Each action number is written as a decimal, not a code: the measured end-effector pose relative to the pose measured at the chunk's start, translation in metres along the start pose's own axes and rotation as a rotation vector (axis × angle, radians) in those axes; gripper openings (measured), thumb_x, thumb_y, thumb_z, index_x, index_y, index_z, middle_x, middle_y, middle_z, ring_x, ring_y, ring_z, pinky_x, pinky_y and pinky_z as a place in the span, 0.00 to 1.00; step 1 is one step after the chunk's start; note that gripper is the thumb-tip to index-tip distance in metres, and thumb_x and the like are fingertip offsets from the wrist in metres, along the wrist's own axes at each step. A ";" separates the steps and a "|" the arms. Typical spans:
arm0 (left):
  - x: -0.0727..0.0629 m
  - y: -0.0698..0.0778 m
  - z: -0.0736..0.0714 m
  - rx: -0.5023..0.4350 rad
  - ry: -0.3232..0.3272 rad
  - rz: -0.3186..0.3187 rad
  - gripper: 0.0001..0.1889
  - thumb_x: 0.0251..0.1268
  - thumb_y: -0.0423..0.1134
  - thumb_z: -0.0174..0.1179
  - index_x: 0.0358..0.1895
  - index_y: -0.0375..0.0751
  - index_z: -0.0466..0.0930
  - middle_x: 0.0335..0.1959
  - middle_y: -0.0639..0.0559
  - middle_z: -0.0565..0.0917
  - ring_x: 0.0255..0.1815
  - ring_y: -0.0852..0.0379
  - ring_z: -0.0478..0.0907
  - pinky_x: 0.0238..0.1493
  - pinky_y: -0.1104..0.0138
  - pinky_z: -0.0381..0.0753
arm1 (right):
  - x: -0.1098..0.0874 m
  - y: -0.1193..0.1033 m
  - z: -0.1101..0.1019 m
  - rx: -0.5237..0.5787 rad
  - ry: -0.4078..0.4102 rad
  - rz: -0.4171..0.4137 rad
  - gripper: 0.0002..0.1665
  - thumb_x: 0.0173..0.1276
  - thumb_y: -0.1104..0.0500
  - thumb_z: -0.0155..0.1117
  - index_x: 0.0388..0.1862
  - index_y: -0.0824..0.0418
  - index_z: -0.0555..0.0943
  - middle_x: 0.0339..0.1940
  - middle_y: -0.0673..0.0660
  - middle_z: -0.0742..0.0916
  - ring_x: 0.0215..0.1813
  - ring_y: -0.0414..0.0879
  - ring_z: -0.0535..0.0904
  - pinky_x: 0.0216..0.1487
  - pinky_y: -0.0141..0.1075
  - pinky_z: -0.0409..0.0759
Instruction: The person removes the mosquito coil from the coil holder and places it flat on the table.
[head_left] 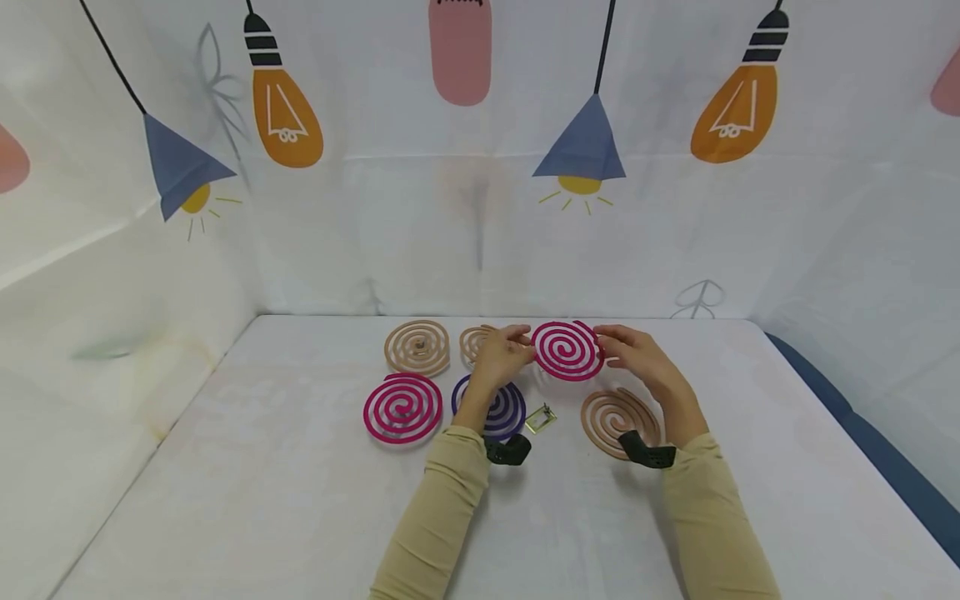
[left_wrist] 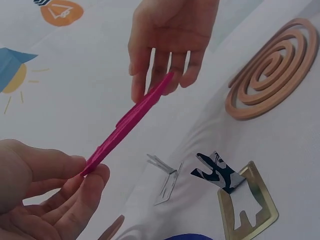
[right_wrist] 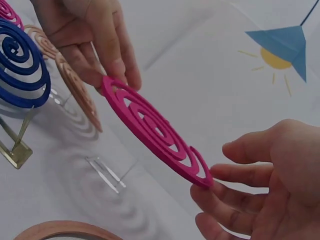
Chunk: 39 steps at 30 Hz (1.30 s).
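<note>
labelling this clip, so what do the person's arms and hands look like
The left sleeve and right sleeve are plain khaki, long and creased. A small, dark, bent piece shows by each wrist: left piece, right piece. The left hand and right hand wear no gloves.

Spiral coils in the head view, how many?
6: held pink coil, in the left hand; front-left pink coil; blue coil, right of that, partly covered; back-left tan coil; second tan coil, partly behind the left hand; front-right tan coil. Others could be hidden.
</note>
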<state>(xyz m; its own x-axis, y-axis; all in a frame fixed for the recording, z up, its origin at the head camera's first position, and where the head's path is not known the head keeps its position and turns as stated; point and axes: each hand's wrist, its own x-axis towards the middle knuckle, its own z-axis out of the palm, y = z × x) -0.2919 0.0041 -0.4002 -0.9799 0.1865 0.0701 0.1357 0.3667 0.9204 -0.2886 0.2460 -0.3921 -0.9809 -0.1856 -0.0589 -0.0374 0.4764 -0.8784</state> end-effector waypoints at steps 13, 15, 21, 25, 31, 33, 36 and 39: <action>-0.002 0.001 -0.003 0.018 -0.016 -0.008 0.19 0.64 0.35 0.58 0.59 0.43 0.77 0.49 0.47 0.83 0.40 0.52 0.83 0.31 0.72 0.75 | -0.003 -0.008 -0.003 -0.052 -0.037 -0.019 0.26 0.75 0.50 0.47 0.65 0.64 0.69 0.60 0.66 0.78 0.55 0.51 0.78 0.54 0.42 0.79; -0.003 0.001 -0.003 0.021 -0.016 -0.012 0.18 0.65 0.36 0.57 0.58 0.44 0.78 0.49 0.47 0.83 0.40 0.55 0.83 0.33 0.72 0.76 | -0.004 -0.008 -0.004 -0.068 -0.036 -0.020 0.26 0.75 0.50 0.47 0.64 0.64 0.69 0.59 0.66 0.79 0.53 0.49 0.78 0.53 0.41 0.80; -0.003 0.003 -0.001 0.024 -0.016 -0.009 0.15 0.66 0.37 0.57 0.55 0.43 0.80 0.47 0.47 0.84 0.36 0.58 0.83 0.33 0.73 0.79 | -0.006 -0.009 -0.005 -0.102 -0.039 -0.020 0.25 0.74 0.51 0.48 0.64 0.64 0.70 0.57 0.66 0.80 0.53 0.51 0.78 0.50 0.39 0.81; -0.005 0.003 0.002 -0.032 -0.037 -0.022 0.14 0.66 0.34 0.56 0.54 0.39 0.80 0.46 0.44 0.84 0.34 0.56 0.84 0.34 0.68 0.83 | -0.008 -0.009 -0.006 -0.123 -0.040 -0.015 0.23 0.74 0.53 0.49 0.63 0.64 0.71 0.55 0.66 0.80 0.53 0.53 0.78 0.49 0.37 0.80; -0.006 0.003 0.005 -0.082 -0.061 -0.016 0.14 0.66 0.32 0.55 0.54 0.37 0.79 0.47 0.41 0.82 0.33 0.55 0.83 0.41 0.56 0.84 | -0.009 -0.005 -0.007 -0.156 -0.033 -0.023 0.20 0.74 0.56 0.50 0.59 0.64 0.71 0.53 0.65 0.80 0.49 0.51 0.77 0.47 0.36 0.80; -0.006 0.002 0.006 -0.076 -0.064 0.004 0.14 0.66 0.31 0.55 0.53 0.36 0.79 0.46 0.40 0.82 0.32 0.55 0.83 0.40 0.56 0.84 | -0.009 -0.004 -0.007 -0.153 -0.036 -0.024 0.19 0.74 0.56 0.50 0.58 0.64 0.71 0.52 0.64 0.80 0.48 0.49 0.77 0.46 0.35 0.80; -0.006 0.001 0.006 -0.050 -0.062 0.023 0.14 0.65 0.30 0.55 0.53 0.35 0.79 0.46 0.40 0.83 0.32 0.55 0.82 0.37 0.61 0.85 | -0.008 -0.002 -0.007 -0.144 -0.046 -0.033 0.19 0.74 0.55 0.50 0.58 0.65 0.71 0.50 0.64 0.80 0.46 0.47 0.78 0.46 0.37 0.80; -0.007 0.001 0.006 -0.013 -0.060 0.038 0.14 0.65 0.30 0.55 0.53 0.35 0.79 0.45 0.41 0.83 0.33 0.56 0.81 0.33 0.68 0.84 | -0.008 -0.001 -0.007 -0.136 -0.050 -0.025 0.19 0.74 0.55 0.49 0.57 0.64 0.71 0.48 0.65 0.81 0.44 0.46 0.79 0.48 0.42 0.81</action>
<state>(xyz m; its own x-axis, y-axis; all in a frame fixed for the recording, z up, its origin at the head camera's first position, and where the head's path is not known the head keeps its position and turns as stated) -0.2835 0.0091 -0.4018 -0.9637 0.2541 0.0822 0.1702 0.3470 0.9223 -0.2822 0.2526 -0.3874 -0.9686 -0.2401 -0.0644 -0.0906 0.5822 -0.8080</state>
